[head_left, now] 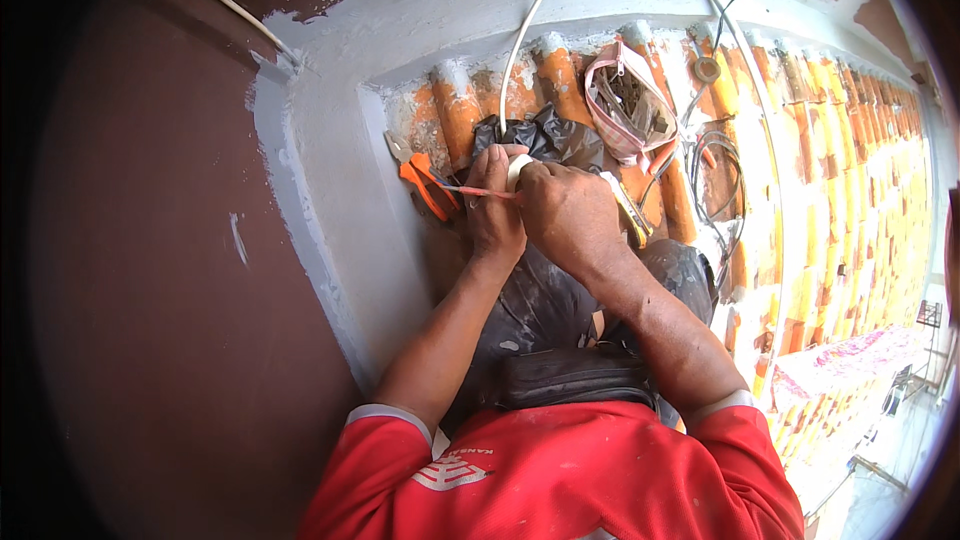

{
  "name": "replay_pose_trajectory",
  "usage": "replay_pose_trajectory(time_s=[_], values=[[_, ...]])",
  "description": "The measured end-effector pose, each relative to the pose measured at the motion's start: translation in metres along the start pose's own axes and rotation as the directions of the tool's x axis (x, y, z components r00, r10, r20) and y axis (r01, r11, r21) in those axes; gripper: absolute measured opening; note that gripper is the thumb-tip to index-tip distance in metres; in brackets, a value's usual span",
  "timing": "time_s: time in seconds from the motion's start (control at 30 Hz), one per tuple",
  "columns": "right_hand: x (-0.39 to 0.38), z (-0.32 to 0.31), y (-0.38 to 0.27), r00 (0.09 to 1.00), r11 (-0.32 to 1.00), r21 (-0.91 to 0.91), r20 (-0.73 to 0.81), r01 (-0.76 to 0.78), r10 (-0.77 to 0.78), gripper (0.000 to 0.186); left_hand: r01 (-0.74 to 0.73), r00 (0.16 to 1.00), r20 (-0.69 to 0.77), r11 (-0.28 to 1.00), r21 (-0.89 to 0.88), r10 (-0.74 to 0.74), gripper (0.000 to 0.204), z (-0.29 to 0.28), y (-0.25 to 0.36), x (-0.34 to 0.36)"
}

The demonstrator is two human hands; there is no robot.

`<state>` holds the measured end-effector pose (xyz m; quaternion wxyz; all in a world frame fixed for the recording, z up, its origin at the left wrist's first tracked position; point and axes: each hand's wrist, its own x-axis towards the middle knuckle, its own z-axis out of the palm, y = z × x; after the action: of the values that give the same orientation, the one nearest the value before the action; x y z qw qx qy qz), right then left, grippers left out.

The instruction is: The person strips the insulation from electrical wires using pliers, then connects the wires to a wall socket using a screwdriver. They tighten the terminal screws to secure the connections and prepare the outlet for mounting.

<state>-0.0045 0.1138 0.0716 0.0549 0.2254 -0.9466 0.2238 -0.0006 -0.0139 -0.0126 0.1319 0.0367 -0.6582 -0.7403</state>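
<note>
My left hand [495, 212] and my right hand [570, 212] meet in front of me, both closed. Between their fingers shows a white rounded piece [518, 170], its kind mostly hidden. Thin red-and-bluish wires [475, 191] stick out leftward across my left fingers. A white cable [512, 60] hangs from above and ends behind my fingertips. Just left of my left hand lie pliers with orange handles [425, 185]. Beside my right hand is a yellow-and-white tool [632, 210], partly covered. Behind both hands lies a crumpled black plastic bag [560, 137].
A pink-edged zip pouch [598, 90] with small parts in it stands on the orange roof tiles [790, 190]. Black cord [740, 202] lies coiled to its right. A grey ledge [335, 180] and a brown wall [170, 270] bound the left side.
</note>
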Motion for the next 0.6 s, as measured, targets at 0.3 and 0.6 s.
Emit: replay_pose_trajectory(time_s=[0.3,0.6], values=[[0.013,-0.011,-0.002,0.985,0.926,0.335,0.057,-0.173,0.163,0.022,-0.171,0.98,-0.079,0.977,0.13,0.182,0.049,-0.009,-0.01,0.009],[0.034,0.002,0.014,0.977,0.935,0.288,-0.017,0.206,-0.211,0.026,0.27,0.925,0.058,0.543,-0.795,-0.376,0.04,-0.03,-0.02,0.024]])
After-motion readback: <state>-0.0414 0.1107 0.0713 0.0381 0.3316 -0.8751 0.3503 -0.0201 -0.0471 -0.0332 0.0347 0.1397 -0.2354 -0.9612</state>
